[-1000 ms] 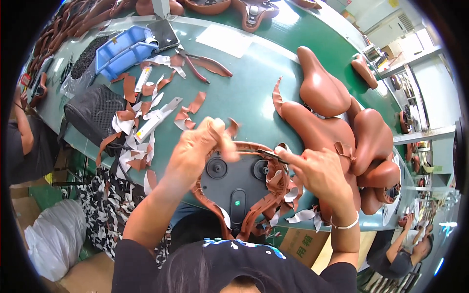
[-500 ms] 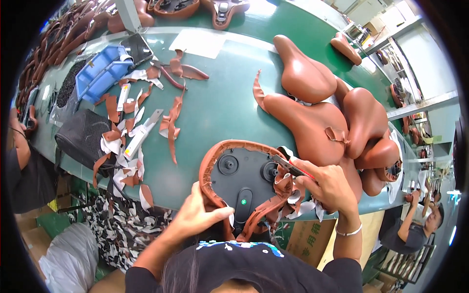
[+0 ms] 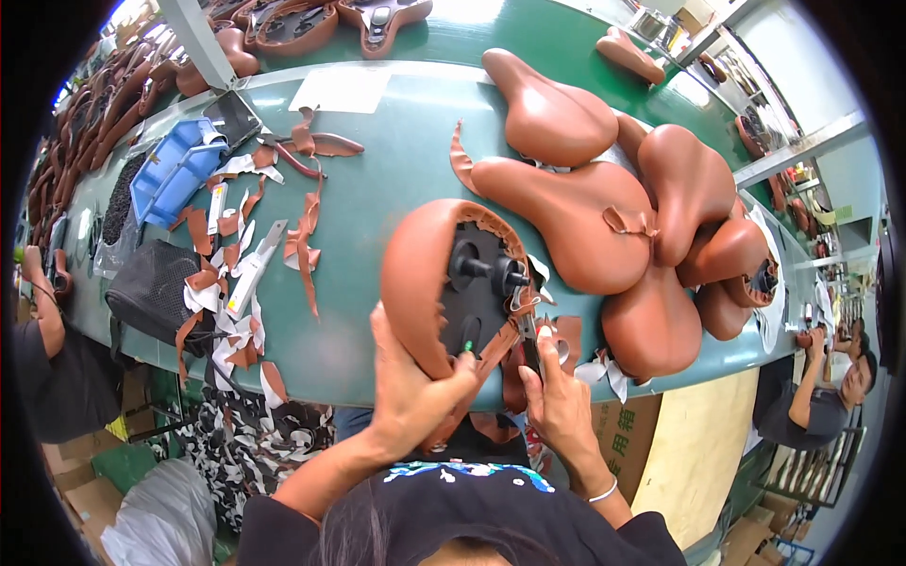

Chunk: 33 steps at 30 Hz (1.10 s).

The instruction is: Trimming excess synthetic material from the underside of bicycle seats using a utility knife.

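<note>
My left hand (image 3: pixel 415 401) grips a brown bicycle saddle (image 3: pixel 411 274) by its near left side. The saddle is tilted, so its smooth cover shows on the left and its black underside (image 3: pixel 453 307) on the right. My right hand (image 3: pixel 563 406) is closed around a utility knife (image 3: pixel 529 341), whose tip end is against the saddle's right rim. Loose brown cover material (image 3: pixel 498 349) hangs along that edge by the blade. Where exactly the blade meets the cover is too small to tell.
Brown saddles (image 3: pixel 576 226) are piled to the right. On the left lie scraps (image 3: pixel 304 255), another utility knife (image 3: pixel 255 272), pliers (image 3: pixel 300 156), a blue bin (image 3: pixel 175 174) and a black mesh bag (image 3: pixel 160 288). A co-worker (image 3: pixel 816 377) is at far right, another person's arm at far left.
The saddle has tipped up from lying underside-up, turning its smooth cover into view on the left. My right hand with the knife has moved left and nearer to me along the rim.
</note>
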Available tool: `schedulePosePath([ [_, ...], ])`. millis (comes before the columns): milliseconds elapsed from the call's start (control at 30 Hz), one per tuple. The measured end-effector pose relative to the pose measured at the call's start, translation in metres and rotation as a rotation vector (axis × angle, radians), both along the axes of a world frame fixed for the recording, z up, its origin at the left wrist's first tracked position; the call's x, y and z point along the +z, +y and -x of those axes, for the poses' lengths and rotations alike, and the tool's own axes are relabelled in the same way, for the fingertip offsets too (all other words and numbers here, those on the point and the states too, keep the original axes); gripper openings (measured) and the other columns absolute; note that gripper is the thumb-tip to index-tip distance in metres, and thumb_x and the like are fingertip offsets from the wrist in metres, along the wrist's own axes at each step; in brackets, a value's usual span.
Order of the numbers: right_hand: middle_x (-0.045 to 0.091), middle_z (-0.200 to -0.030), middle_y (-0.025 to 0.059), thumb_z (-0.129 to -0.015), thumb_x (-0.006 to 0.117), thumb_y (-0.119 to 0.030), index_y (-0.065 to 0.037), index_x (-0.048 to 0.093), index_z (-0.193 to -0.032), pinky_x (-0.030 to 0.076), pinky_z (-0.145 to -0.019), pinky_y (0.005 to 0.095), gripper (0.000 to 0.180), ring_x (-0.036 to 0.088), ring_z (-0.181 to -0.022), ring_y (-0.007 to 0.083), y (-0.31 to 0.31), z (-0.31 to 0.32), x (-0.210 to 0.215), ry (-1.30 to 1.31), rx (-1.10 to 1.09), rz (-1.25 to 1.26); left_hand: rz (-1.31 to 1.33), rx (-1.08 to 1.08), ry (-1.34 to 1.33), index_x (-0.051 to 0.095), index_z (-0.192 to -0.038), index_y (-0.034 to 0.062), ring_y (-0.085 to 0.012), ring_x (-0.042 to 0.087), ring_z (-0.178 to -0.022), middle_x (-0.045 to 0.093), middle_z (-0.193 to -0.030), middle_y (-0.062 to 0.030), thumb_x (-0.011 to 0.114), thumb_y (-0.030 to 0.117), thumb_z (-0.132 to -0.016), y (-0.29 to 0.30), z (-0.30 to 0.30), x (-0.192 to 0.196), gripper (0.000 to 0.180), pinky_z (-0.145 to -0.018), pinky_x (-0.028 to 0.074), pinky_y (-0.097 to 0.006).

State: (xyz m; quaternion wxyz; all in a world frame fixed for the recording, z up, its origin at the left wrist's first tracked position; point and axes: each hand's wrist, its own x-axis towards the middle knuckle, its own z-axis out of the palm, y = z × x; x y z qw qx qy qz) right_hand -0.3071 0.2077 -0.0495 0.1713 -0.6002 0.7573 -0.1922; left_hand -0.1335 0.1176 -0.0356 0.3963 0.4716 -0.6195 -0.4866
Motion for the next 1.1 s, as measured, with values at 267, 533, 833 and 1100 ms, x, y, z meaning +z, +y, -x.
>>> schedulePosePath([
  [267,0.064,-0.106,0.022,-0.089,0.061,-0.017,-0.005,0.04,-0.135,0.054,-0.066,0.0395,0.052,0.068,-0.081,0.0335,0.016,0.007,0.016,-0.216,-0.158,0.203,0.034,0.043,-0.042,0.026,-0.125,-0.0031,-0.021,0.056,-0.086,0.048,-0.104,-0.0149,0.072,0.006,-0.07,0.015,-0.011,-0.012,0.071,-0.08,0.045,-0.038],
  [533,0.062,-0.092,0.0221,-0.076,0.063,-0.003,0.0,0.048,-0.123,0.051,-0.066,0.042,0.05,0.063,-0.076,0.0372,-0.078,0.039,0.005,0.051,-0.09,0.505,-0.201,-0.144,0.229,0.039,-0.127,-0.0022,-0.0179,0.052,-0.096,0.052,-0.103,-0.0071,0.067,0.008,-0.067,-0.021,-0.064,-0.017,0.067,-0.085,0.044,-0.033],
  [833,0.06,-0.101,0.0098,-0.084,0.07,-0.015,-0.002,0.052,-0.109,0.05,-0.078,0.0327,0.034,0.059,-0.088,0.0182,-0.055,0.128,0.071,-0.272,-0.336,0.459,-0.562,-0.378,0.412,0.031,-0.141,-0.001,-0.0236,0.045,-0.123,0.043,-0.137,-0.0144,0.063,0.01,-0.074,-0.099,-0.083,0.013,0.076,-0.104,0.037,-0.038],
  [1100,0.052,-0.081,0.0006,-0.08,0.065,-0.003,-0.005,0.049,-0.11,0.042,-0.05,0.0255,0.034,0.049,-0.058,0.0094,-0.207,0.147,0.048,-1.194,-0.37,0.464,0.09,-0.047,0.216,0.035,-0.138,0.0,-0.0276,0.038,-0.13,0.041,-0.137,-0.0165,0.053,0.047,-0.092,-0.222,0.039,-0.038,0.068,-0.109,0.029,-0.037],
])
